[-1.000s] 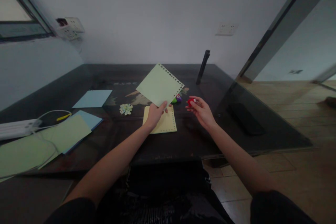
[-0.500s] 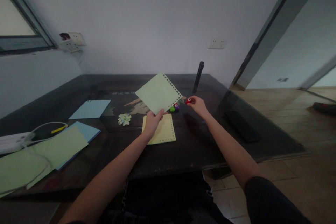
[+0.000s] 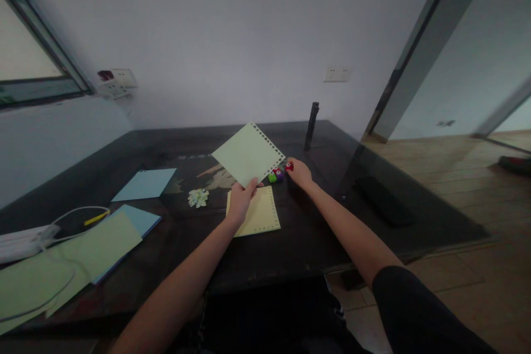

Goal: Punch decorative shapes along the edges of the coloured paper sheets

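Observation:
My left hand [image 3: 243,200] pinches the near corner of a pale green loose-leaf sheet [image 3: 248,154], held raised and turned like a diamond, its punched edge toward the right. Below it a yellow punched sheet [image 3: 259,213] lies on the dark table. My right hand [image 3: 300,172] is closed on a small red toy with a white eye [image 3: 289,166], its fingertips around it. Just left of that hand sit similar little toys: a green one [image 3: 272,177], a purple one [image 3: 279,175] and a red one partly behind the sheet's edge.
A pile of small pale pieces [image 3: 198,197] lies left of the yellow sheet. Farther left are a blue sheet [image 3: 145,183], green paper [image 3: 112,232] and a white power strip [image 3: 25,240] with cables. A black upright stick [image 3: 311,126] and a dark flat object [image 3: 384,202] are on the right.
My right hand has moved left with the red toy, closer to the other toys. My left hand still holds the green sheet in much the same pose. The view has tilted slightly.

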The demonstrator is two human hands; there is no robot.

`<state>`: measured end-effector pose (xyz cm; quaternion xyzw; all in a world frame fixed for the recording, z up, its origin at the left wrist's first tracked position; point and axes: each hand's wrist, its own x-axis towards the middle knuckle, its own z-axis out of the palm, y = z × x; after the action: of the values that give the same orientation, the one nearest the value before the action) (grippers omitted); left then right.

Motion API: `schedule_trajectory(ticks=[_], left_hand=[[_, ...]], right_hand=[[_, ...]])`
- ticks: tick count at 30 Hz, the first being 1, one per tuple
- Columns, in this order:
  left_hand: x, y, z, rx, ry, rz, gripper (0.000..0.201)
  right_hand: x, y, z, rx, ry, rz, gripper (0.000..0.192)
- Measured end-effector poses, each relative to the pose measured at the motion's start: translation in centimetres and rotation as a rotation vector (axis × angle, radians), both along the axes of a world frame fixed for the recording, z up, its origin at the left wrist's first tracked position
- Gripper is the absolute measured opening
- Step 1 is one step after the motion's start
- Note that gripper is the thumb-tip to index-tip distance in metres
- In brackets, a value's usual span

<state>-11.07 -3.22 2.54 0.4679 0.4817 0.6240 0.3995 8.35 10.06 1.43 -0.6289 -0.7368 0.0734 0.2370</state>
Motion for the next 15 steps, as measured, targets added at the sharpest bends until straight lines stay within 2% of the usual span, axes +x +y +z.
schedule_trajectory(ticks=[12,15], left_hand=[[0.1,-0.1,0.0,-0.016,0.029,0.004,0.039],[0.0,-0.1,0.0,-0.010,0.030,0.002,0.038]], right_hand=[[1.8,1.2,-0.4,0.026,-0.036,0.007,0.028],[1.5,0.9,-0.4,0.135,0.033,0.002,0.031]])
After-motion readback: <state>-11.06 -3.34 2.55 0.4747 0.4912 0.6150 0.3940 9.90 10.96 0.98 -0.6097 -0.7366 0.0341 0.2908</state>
